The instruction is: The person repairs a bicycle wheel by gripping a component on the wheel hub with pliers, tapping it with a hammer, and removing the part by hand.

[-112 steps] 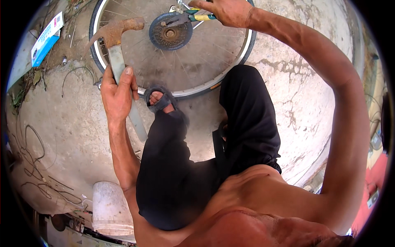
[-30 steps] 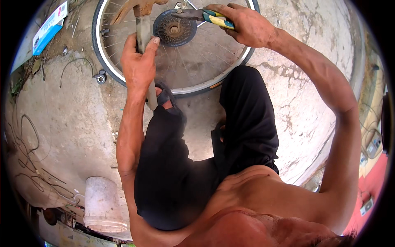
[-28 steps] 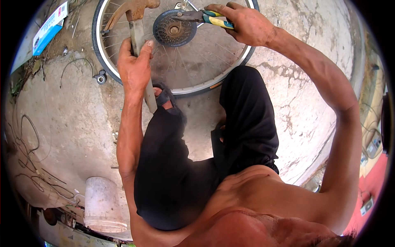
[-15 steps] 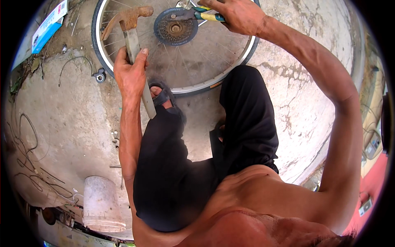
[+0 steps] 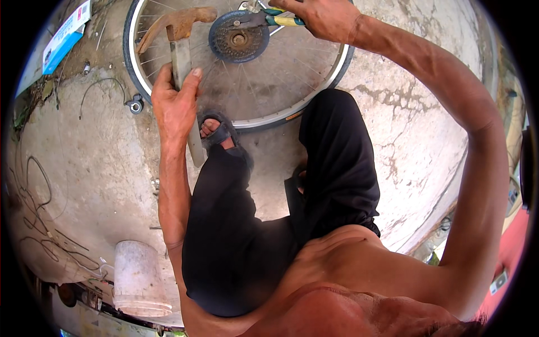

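Observation:
My left hand (image 5: 175, 109) is wrapped round the pale handle of a rusty claw hammer (image 5: 183, 24), whose head is raised over the left part of a bicycle wheel (image 5: 264, 122). The wheel lies flat on the ground, its upper edge cut off by the picture. At its hub sits a sprocket cluster (image 5: 239, 49) with a dark disc around it and rust at the centre. My right hand (image 5: 328, 21) grips pliers (image 5: 285, 21) with yellow and green handles. Their jaws lie at the top of the sprocket cluster; whether they clamp anything I cannot tell.
Left of the wheel lies a small grey clamp-like part (image 5: 135, 104) with a thin cable. A blue and white box (image 5: 66, 40) is at the upper left. Loose cables (image 5: 42, 224) and a white bucket (image 5: 137, 275) stand lower left. My sandalled foot (image 5: 216, 132) is beside the tyre.
The hammer's head has shifted slightly right while its handle end swung a little left. My right elbow has moved outward; the pliers stay at the sprocket cluster.

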`<control>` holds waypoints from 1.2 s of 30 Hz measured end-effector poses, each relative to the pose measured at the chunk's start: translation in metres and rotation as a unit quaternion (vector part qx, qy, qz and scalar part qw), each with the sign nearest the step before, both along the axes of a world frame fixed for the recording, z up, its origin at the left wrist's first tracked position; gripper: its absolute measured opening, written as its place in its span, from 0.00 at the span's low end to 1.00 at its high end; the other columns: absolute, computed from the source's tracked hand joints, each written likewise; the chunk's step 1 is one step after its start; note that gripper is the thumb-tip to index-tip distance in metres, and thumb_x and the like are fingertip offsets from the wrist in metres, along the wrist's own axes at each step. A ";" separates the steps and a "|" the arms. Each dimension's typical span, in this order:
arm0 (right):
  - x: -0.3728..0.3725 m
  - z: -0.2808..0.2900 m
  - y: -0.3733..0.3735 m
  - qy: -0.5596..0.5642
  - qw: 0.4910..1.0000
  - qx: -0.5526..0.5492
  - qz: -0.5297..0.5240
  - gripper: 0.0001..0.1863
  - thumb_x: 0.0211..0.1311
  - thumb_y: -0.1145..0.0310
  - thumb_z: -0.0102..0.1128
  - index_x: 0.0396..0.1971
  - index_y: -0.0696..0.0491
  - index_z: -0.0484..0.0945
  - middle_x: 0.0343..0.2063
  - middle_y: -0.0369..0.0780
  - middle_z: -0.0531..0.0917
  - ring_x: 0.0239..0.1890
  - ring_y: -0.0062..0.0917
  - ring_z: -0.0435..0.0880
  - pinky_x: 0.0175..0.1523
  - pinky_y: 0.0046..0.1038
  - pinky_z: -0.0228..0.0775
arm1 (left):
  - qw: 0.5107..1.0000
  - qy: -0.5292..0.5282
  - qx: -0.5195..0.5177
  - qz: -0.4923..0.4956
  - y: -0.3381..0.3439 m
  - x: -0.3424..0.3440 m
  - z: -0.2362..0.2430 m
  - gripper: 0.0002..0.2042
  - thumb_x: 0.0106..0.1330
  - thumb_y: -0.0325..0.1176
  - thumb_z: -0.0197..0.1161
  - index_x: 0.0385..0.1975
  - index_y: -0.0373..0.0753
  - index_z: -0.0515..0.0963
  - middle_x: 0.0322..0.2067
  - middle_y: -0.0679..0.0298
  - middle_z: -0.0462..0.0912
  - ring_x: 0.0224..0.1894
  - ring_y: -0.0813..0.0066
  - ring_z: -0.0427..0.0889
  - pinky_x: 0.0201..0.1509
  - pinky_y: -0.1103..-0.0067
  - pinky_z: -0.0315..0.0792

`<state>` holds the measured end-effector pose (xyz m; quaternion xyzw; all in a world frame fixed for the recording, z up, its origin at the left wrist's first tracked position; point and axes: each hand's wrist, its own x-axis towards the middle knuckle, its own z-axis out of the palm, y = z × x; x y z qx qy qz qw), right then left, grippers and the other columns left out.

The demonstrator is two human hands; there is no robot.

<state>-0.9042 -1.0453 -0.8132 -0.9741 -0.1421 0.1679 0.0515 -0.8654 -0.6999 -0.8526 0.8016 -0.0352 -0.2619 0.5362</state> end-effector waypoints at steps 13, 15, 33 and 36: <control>0.017 0.004 -0.003 0.058 0.998 0.013 0.011 0.25 0.68 0.72 0.53 0.66 0.50 0.72 0.41 0.57 0.82 0.38 0.54 0.87 0.42 0.50 0.80 | 0.948 -0.181 0.144 -0.219 -0.008 0.060 0.053 0.20 0.79 0.48 0.59 0.48 0.33 0.74 0.24 0.56 0.79 0.27 0.68 0.80 0.34 0.69 0.74; 0.014 0.007 0.000 0.054 0.999 0.004 0.000 0.25 0.68 0.72 0.53 0.66 0.50 0.72 0.41 0.57 0.82 0.38 0.54 0.87 0.42 0.50 0.80 | 0.970 -0.172 0.067 -0.158 -0.011 0.059 0.068 0.20 0.79 0.48 0.59 0.45 0.33 0.75 0.24 0.63 0.79 0.26 0.75 0.78 0.31 0.74 0.72; 0.012 0.015 0.002 0.082 0.996 -0.006 -0.027 0.23 0.70 0.70 0.54 0.65 0.49 0.72 0.42 0.58 0.82 0.40 0.54 0.87 0.44 0.51 0.80 | 0.950 -0.192 0.114 -0.217 -0.015 0.068 0.047 0.18 0.78 0.47 0.61 0.42 0.35 0.72 0.22 0.66 0.77 0.25 0.77 0.75 0.29 0.76 0.69; 0.014 0.007 0.001 0.076 0.997 0.002 -0.032 0.23 0.70 0.69 0.54 0.64 0.49 0.73 0.42 0.58 0.82 0.40 0.54 0.87 0.44 0.51 0.79 | 0.931 -0.216 0.136 -0.260 -0.020 0.075 0.057 0.19 0.78 0.48 0.61 0.42 0.35 0.72 0.21 0.64 0.77 0.25 0.75 0.75 0.29 0.75 0.70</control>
